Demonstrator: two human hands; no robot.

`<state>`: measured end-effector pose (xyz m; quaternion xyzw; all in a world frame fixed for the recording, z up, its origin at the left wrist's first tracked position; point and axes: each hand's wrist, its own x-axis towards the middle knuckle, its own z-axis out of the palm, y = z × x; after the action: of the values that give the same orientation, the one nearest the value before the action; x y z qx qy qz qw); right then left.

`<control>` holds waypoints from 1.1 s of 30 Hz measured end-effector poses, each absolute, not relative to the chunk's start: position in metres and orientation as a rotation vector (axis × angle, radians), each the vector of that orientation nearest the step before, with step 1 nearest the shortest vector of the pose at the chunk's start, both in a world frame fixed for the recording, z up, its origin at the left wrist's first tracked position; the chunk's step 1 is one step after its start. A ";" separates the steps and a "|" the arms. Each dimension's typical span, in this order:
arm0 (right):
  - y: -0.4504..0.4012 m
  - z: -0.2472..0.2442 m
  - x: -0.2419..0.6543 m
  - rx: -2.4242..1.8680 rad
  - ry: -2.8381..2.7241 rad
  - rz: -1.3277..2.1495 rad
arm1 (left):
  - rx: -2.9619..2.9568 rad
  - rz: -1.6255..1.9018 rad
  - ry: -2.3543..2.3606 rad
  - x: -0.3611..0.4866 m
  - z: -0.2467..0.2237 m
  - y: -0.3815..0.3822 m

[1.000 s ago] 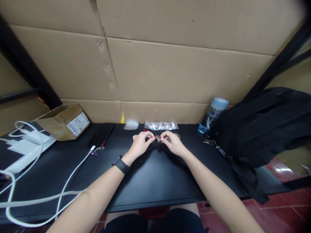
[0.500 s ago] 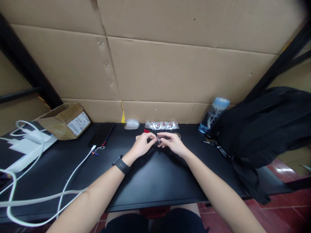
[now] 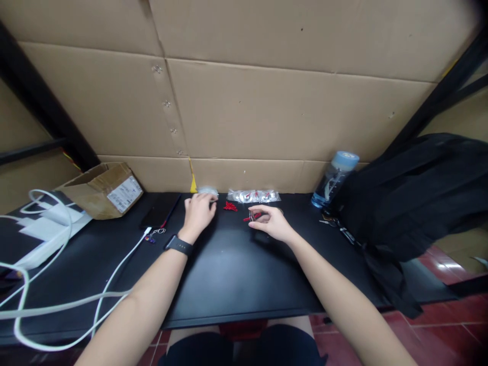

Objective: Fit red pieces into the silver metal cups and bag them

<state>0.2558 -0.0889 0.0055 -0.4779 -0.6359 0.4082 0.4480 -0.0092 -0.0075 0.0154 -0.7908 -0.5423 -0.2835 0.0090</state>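
My left hand (image 3: 199, 212), with a black watch on its wrist, reaches over the front of a clear plastic packet (image 3: 208, 191) by the cardboard wall; its fingers are bent and blurred, and I cannot make out whether they grip it. Between thumb and fingers my right hand (image 3: 272, 222) holds a small round object (image 3: 251, 216) with a shiny rim. A red strand shows beside that object. Red pieces (image 3: 230, 206) lie in a small pile between the hands. Behind them lies a clear strip pack (image 3: 253, 196) with round silvery items and red bits inside.
An open cardboard box (image 3: 102, 190), a dark phone (image 3: 154, 213) and white cables (image 3: 64, 310) are on the left of the black table (image 3: 229, 295). A blue-capped bottle (image 3: 335, 178), keys (image 3: 330, 222) and a black backpack (image 3: 415, 193) stand or lie on the right.
My left hand has left the round object and moved left and back to the clear packet. The right hand still holds the object, and the red pile is now uncovered.
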 end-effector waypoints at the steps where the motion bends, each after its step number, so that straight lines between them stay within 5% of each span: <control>1: -0.089 0.007 0.257 -1.180 -1.571 1.005 | -2.411 -0.825 -1.746 -0.018 0.014 -0.002; 9: -0.089 0.012 0.262 -1.176 -1.608 0.988 | -2.328 -0.569 -1.874 -0.044 0.001 0.017; 33: -0.089 0.013 0.269 -1.249 -1.614 0.887 | -2.214 -0.858 -1.919 -0.041 -0.002 0.028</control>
<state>0.2692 -0.0892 0.0129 -0.5033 -0.6505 0.3574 0.4426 -0.0408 0.0281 -0.0024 -0.7245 -0.6279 -0.2808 0.0443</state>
